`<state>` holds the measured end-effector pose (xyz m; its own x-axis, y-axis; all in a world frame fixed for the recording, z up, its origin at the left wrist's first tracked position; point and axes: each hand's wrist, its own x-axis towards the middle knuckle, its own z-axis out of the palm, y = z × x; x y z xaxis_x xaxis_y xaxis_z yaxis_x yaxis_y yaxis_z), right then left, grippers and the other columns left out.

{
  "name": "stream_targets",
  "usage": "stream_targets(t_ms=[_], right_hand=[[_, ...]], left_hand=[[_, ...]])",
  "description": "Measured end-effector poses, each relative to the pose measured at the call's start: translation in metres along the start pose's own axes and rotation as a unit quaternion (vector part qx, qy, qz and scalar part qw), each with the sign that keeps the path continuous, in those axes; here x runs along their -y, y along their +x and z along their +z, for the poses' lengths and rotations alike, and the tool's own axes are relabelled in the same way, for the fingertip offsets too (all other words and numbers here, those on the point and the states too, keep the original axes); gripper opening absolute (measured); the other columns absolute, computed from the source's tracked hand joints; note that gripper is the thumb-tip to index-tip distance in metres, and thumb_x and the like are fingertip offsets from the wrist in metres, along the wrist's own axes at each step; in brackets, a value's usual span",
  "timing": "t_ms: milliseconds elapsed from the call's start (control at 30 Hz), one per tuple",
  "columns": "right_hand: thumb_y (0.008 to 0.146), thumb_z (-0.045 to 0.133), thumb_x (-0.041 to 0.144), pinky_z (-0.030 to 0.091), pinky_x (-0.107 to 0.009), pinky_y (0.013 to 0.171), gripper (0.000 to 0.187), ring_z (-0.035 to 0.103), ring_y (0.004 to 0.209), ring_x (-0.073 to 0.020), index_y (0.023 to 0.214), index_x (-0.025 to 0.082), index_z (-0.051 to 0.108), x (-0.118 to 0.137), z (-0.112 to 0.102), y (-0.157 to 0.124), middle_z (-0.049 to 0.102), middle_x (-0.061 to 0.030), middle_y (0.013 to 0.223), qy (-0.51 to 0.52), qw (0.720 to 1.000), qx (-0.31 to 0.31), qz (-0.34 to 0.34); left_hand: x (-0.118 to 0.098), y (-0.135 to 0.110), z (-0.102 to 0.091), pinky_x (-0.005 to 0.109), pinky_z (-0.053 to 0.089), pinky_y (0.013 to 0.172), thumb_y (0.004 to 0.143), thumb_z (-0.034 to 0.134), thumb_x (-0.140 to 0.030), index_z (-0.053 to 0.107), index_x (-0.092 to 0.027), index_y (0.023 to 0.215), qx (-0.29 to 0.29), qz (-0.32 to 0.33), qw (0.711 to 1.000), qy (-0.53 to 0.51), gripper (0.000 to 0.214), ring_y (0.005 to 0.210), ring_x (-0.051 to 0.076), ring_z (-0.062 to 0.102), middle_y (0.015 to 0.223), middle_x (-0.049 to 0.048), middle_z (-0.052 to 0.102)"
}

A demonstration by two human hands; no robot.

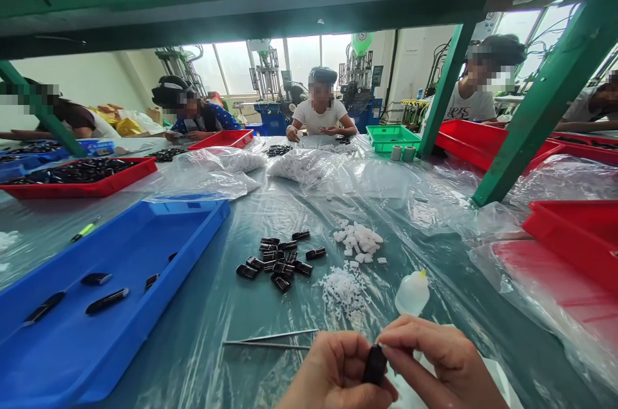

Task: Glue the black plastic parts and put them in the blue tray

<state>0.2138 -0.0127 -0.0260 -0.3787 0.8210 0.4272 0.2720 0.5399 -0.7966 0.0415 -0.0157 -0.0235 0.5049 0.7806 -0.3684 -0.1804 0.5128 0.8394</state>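
Observation:
At the bottom of the view, my left hand [333, 373] is closed around a small black plastic piece [374, 365], held upright. The thumb and forefinger of my right hand [434, 357] are pinched together at its top end; whatever lies between those fingertips is too small to make out. Steel tweezers [268, 339] lie just left of my hands. Beyond them are a loose group of similar black pieces [275, 261], a heap of tiny white parts [344, 290] and a pile of larger white blocks [358, 240]. A squat translucent bottle with a yellow tip [412, 293] stands near my right hand.
A blue tray [159, 306] with a few black pieces fills the left side. Red trays [574, 235] stand at right, and another red tray [96, 190] full of black pieces sits back left. Green posts [545, 93] and an overhead beam frame the bench. Several people sit around it.

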Motion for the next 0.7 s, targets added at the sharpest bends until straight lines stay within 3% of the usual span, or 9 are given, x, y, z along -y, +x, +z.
stream_targets(t_ms=[233, 433, 700], right_hand=[[0.086, 0.055, 0.024, 0.047, -0.020, 0.056, 0.017, 0.059, 0.061, -0.0122, 0.074, 0.020, 0.065, -0.0013, -0.0012, 0.0014, 0.064, 0.0006, 0.066, 0.032, 0.998, 0.007, 0.056], [0.084, 0.055, 0.013, 0.048, -0.019, 0.056, 0.014, 0.061, 0.062, -0.0115, 0.081, 0.019, 0.067, -0.0026, -0.0015, -0.0009, 0.064, -0.0016, 0.072, 0.018, 1.000, 0.011, -0.013], [0.080, 0.056, 0.005, 0.051, -0.018, 0.056, 0.024, 0.062, 0.064, -0.0117, 0.097, 0.021, 0.065, -0.0080, 0.0002, -0.0033, 0.064, -0.0032, 0.078, -0.042, 0.992, 0.003, -0.120]], left_hand=[[0.0030, -0.0011, 0.0001, 0.017, 0.043, 0.057, 0.054, 0.081, -0.024, 0.059, -0.009, 0.069, -0.002, 0.009, 1.000, 0.005, 0.030, 0.060, 0.008, 0.061, 0.069, 0.0059, 0.070], [0.0024, 0.0000, -0.0012, 0.018, 0.040, 0.054, 0.054, 0.079, -0.022, 0.058, -0.011, 0.067, -0.012, 0.006, 1.000, 0.026, 0.027, 0.057, 0.008, 0.058, 0.065, 0.0038, 0.066], [0.0043, 0.0021, -0.0022, 0.017, 0.033, 0.049, 0.054, 0.072, -0.019, 0.053, -0.013, 0.064, -0.019, 0.012, 0.999, 0.049, 0.022, 0.051, 0.006, 0.049, 0.056, -0.0015, 0.055]])
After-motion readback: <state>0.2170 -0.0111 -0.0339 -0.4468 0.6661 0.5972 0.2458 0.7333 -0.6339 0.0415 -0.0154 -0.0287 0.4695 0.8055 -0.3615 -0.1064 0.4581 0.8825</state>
